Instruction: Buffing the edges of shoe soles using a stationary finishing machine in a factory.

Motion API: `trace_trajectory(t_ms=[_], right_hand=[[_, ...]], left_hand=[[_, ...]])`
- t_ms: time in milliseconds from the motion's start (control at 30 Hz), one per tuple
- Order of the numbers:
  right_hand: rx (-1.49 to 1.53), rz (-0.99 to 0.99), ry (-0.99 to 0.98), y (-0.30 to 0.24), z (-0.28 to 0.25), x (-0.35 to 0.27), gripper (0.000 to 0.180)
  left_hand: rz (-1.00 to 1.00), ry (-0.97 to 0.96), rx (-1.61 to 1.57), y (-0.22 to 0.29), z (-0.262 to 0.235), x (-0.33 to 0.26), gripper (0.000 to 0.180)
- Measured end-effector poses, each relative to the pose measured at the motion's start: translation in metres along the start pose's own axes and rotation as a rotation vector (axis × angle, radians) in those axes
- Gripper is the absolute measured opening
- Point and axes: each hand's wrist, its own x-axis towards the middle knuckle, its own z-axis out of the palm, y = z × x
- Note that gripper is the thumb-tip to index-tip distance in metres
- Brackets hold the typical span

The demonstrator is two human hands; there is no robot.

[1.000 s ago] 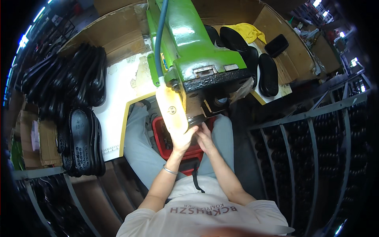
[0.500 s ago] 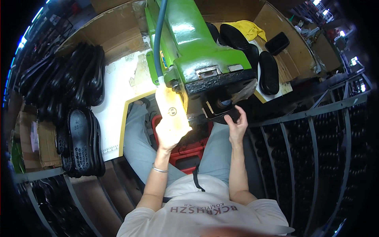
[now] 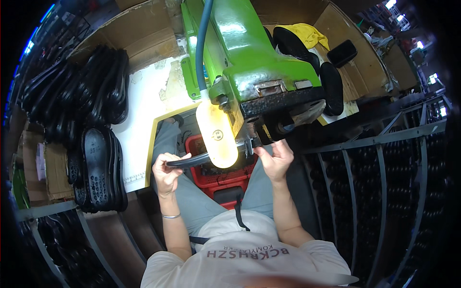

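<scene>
My left hand (image 3: 167,173) grips one end of a black shoe sole (image 3: 196,160), held edge-on below the head of a green machine (image 3: 273,72). The sole's middle is hidden behind a glowing lamp (image 3: 217,144) on a blue-grey flexible neck. At the sole's other end, my right hand (image 3: 275,160) pinches it with thumb and fingers, close to the machine's dark working parts (image 3: 273,129). That end is partly hidden by the machine and my fingers.
Black soles (image 3: 98,168) are stacked on the white, yellow-edged table (image 3: 144,120) at left. More black soles (image 3: 331,89) lie right of the machine by a yellow cloth (image 3: 305,36). A red crate (image 3: 201,178) sits between my legs. Metal racks (image 3: 379,139) hold dark items.
My left hand has moved left and down from behind the lamp, and the sole now shows stretched between both hands. The right hand has shifted slightly left and down.
</scene>
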Motion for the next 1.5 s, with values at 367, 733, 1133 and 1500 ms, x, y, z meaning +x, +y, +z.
trace_trajectory(t_ms=[367,733,1133,1500], right_hand=[[-0.197,-0.353,0.017,-0.026,0.037,0.01,0.047],[0.296,0.352,-0.176,0.128,0.025,-0.05,0.041],[-0.123,0.097,0.296,0.023,-0.072,0.02,0.041],[0.019,0.005,-0.041,-0.027,0.007,0.023,0.052]], left_hand=[[0.39,-0.061,1.273,-0.003,0.08,0.022,0.021],[-0.019,0.14,0.052,-0.112,0.109,-0.002,0.043],[0.067,0.137,0.05,-0.103,0.101,-0.002,0.064],[0.05,0.215,-0.167,-0.025,0.028,-0.02,0.051]])
